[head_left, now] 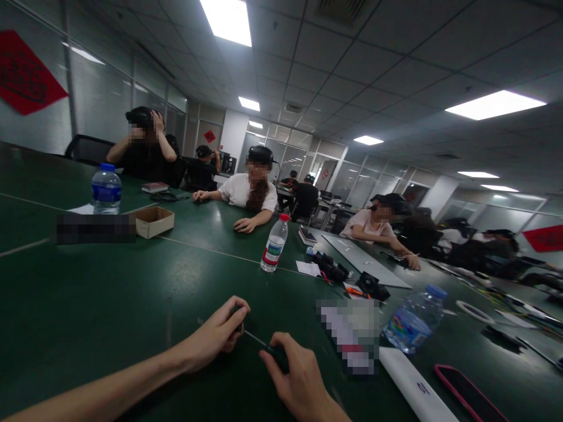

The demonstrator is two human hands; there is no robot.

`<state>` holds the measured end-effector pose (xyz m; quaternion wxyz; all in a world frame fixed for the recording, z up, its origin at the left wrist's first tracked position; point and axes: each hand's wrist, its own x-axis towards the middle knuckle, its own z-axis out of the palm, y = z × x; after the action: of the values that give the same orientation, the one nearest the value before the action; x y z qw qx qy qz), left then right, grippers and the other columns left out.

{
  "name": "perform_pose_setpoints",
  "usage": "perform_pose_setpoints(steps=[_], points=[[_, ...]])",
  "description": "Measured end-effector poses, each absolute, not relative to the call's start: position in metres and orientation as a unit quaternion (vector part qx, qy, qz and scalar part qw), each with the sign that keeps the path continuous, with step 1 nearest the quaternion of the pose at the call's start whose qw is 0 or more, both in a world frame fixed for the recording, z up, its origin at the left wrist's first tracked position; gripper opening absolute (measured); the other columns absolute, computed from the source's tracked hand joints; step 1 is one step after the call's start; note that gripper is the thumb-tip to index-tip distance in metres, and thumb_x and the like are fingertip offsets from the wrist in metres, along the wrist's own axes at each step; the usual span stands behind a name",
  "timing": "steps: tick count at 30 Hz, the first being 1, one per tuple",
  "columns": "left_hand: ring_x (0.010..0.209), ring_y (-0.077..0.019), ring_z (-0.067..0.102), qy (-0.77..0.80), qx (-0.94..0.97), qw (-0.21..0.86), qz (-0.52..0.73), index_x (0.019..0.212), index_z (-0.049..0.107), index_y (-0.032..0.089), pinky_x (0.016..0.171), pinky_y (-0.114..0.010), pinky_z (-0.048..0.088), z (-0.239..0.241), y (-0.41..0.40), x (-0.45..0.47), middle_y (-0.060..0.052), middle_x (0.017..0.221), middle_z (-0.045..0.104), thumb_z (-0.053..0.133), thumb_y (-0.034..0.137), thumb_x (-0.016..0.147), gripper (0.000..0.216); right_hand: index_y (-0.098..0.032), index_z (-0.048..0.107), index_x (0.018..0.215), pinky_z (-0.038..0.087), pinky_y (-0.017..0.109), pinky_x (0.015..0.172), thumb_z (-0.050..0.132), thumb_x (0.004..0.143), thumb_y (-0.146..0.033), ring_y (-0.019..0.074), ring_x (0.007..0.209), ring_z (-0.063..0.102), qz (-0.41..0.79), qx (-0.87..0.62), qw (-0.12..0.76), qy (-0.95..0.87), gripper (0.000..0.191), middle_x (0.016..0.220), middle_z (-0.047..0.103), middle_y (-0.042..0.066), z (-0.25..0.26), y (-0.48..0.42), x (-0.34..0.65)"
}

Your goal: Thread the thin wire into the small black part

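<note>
My right hand [301, 372] is wrapped round the dark handle of a screwdriver [280, 357]. The thin metal shaft points left and reaches to the fingers of my left hand [226, 328]. Those fingers are curled closed, with a small dark bit showing at the thumb; what it belongs to is hidden in the grip. Both hands are just above the green table [176, 293]. Beyond them stands an upright water bottle [272, 246] with a red cap.
Right of my hands are a blurred-out packet [349, 340], a large blue-capped bottle [413, 322], a white box [416, 384] and a pink-edged phone [470, 392]. An open cardboard box [153, 223] and another blue-capped bottle [106, 190] stand left. Several people sit around.
</note>
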<state>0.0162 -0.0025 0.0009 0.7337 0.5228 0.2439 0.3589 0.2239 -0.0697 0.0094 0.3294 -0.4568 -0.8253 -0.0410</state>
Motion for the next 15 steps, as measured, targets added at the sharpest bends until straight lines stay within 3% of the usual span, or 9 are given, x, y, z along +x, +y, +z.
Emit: perform_pose_setpoints(steps=[6,12,15], points=[[0.05,-0.0063,0.027,0.262,0.53,0.727,0.35,0.123,0.034,0.027,0.049,-0.019,0.019,-0.0008,-0.0022,0.0133,0.01,0.061,0.031,0.047,0.056,0.087,0.048,-0.021,0.049,0.094,0.048,0.025,0.057,0.048,0.093,-0.035,0.0152,0.063,0.063,-0.01,-0.534,0.373,-0.758,0.014,0.077,0.063,0.002,0.0125,-0.0624,0.226],[0.048,-0.0058,0.024,0.243,0.484,0.749,0.382,0.108,0.036,0.026,0.048,-0.019,0.017,-0.0042,0.003,0.0139,0.01,0.06,0.03,0.043,0.056,0.089,0.036,-0.019,0.055,0.107,0.05,0.025,0.06,0.052,0.091,-0.034,0.0157,0.07,0.065,0.0,-0.453,0.332,-0.827,0.022,0.084,0.066,0.004,0.0173,-0.0652,0.2219],[0.046,-0.006,0.023,0.238,0.48,0.757,0.373,0.105,0.035,0.027,0.047,-0.018,0.016,-0.0028,0.003,0.0139,0.01,0.057,0.028,0.041,0.056,0.09,0.033,-0.019,0.058,0.104,0.049,0.024,0.062,0.051,0.092,-0.032,0.015,0.072,0.064,-0.003,-0.438,0.314,-0.842,0.019,0.086,0.065,0.004,0.0174,-0.0657,0.2215]])
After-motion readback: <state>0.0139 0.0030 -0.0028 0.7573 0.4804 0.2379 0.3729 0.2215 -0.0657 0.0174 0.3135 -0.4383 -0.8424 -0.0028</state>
